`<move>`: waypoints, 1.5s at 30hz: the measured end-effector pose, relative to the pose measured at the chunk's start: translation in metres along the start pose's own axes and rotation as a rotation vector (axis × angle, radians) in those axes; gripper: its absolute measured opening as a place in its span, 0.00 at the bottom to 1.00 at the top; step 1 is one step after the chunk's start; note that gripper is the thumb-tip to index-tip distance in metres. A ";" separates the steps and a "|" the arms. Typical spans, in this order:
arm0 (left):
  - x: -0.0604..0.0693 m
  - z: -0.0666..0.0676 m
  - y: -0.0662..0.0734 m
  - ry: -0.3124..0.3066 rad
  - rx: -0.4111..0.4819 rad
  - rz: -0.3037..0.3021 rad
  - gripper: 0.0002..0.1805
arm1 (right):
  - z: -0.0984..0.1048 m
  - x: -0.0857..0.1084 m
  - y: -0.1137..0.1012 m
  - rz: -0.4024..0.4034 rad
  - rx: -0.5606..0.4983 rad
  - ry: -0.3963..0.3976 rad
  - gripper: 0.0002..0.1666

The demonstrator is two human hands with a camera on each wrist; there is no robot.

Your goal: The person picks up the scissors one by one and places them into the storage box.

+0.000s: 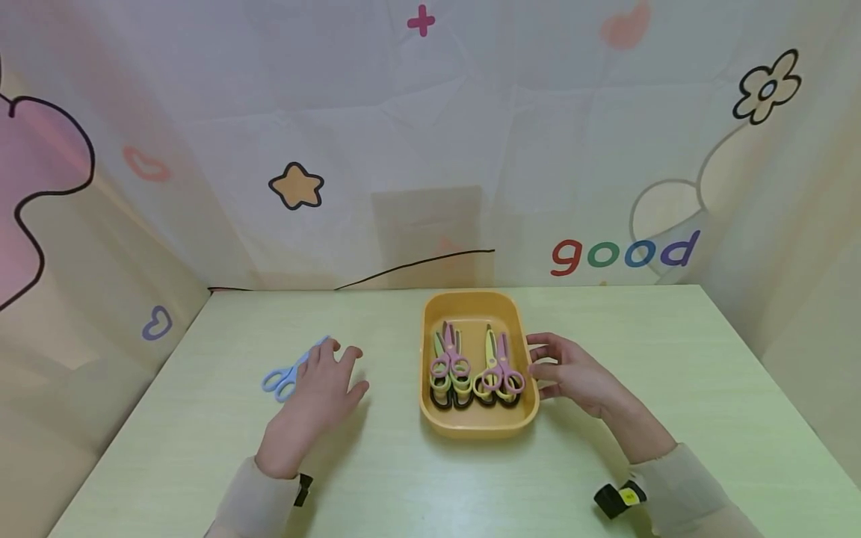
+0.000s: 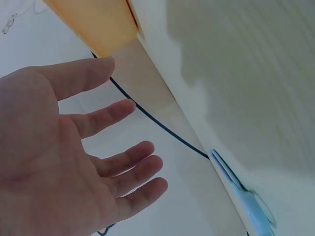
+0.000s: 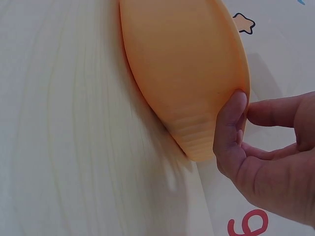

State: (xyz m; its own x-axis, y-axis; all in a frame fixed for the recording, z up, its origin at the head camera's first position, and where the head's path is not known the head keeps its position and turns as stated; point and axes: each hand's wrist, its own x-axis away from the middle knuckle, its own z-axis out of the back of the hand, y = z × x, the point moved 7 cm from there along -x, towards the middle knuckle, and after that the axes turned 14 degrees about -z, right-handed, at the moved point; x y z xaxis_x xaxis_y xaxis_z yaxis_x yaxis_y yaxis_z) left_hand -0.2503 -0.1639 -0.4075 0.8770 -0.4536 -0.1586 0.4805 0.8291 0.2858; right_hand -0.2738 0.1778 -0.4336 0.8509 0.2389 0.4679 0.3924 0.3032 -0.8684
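Observation:
A yellow tray (image 1: 480, 427) holds several pairs of scissors (image 1: 494, 370) with purple, yellow-green and black handles, lying in two overlapping groups. My right hand (image 1: 572, 375) is at the tray's right side. In the right wrist view, its thumb lies against the outer wall and a fingertip meets the rim, so the fingers pinch the edge. To the left, light blue scissors (image 1: 277, 382) lie on the table, their blades partly hidden behind my left hand (image 1: 326, 392). That hand hovers with fingers spread and holds nothing; the left wrist view shows its bare palm.
The pale wooden table (image 1: 403, 486) carries the tray near its middle. A printed curtain (image 1: 430, 134) with a star, a flower and the word "good" hangs behind the back edge and along both sides.

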 end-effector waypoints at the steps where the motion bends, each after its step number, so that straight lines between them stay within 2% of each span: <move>1: 0.002 -0.001 -0.003 -0.022 0.005 0.010 0.23 | 0.000 0.000 0.000 0.002 0.001 -0.001 0.36; 6: 0.008 -0.002 -0.015 -0.092 0.007 0.037 0.23 | 0.000 0.001 0.000 0.003 0.005 0.000 0.36; 10: 0.012 -0.002 -0.024 -0.123 0.006 0.071 0.24 | -0.001 0.000 0.001 0.002 0.006 0.000 0.36; 23: 0.022 0.001 -0.049 -0.135 0.022 0.157 0.30 | 0.000 -0.001 0.003 0.007 0.003 0.006 0.35; 28: 0.025 -0.001 -0.061 -0.160 -0.003 0.201 0.28 | 0.000 -0.001 0.003 0.010 0.004 0.007 0.35; 33: 0.027 -0.004 -0.064 -0.190 0.003 0.218 0.26 | -0.001 -0.001 0.003 0.008 0.007 0.007 0.35; 38: 0.027 -0.006 -0.064 -0.206 0.005 0.207 0.23 | 0.000 -0.001 0.003 0.008 0.010 0.007 0.35; 45: 0.024 -0.008 -0.063 -0.190 0.026 0.197 0.23 | 0.000 -0.001 0.002 0.009 0.009 0.005 0.35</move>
State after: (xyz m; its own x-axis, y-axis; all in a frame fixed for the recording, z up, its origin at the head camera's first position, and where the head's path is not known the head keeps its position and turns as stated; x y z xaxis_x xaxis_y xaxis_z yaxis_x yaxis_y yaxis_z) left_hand -0.2601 -0.2247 -0.4365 0.9370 -0.3398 0.0813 0.2988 0.8999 0.3177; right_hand -0.2740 0.1779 -0.4363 0.8560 0.2376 0.4592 0.3815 0.3091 -0.8711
